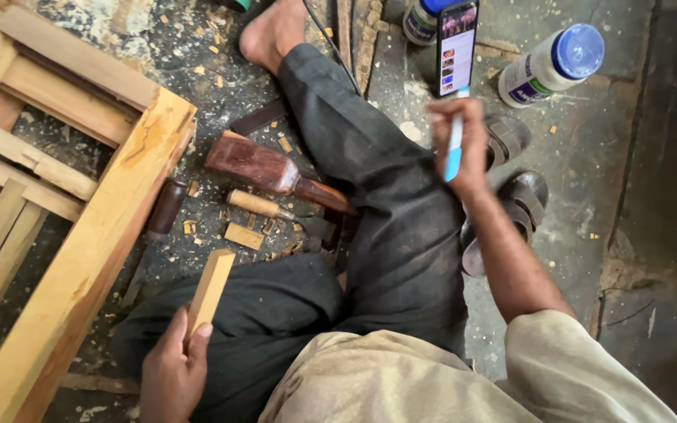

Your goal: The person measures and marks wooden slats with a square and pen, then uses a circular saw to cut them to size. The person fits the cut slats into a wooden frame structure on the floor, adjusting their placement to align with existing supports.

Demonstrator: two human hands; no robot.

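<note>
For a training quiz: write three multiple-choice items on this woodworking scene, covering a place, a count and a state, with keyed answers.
1. Where does the wooden mallet lie?
A. on the floor beside the wooden frame
B. on the phone
C. in a bottle

2. How many blue-capped white bottles show?
A. none
B. two
C. five

3. What does the left hand hold?
A. a sandal
B. nothing
C. a small wooden block

Answers: 1 A, it rests on the chip-strewn floor; 2 B, both stand by the phone; 3 C, fingers wrap the block's lower end, while the right hand grips a blue pen.
</note>
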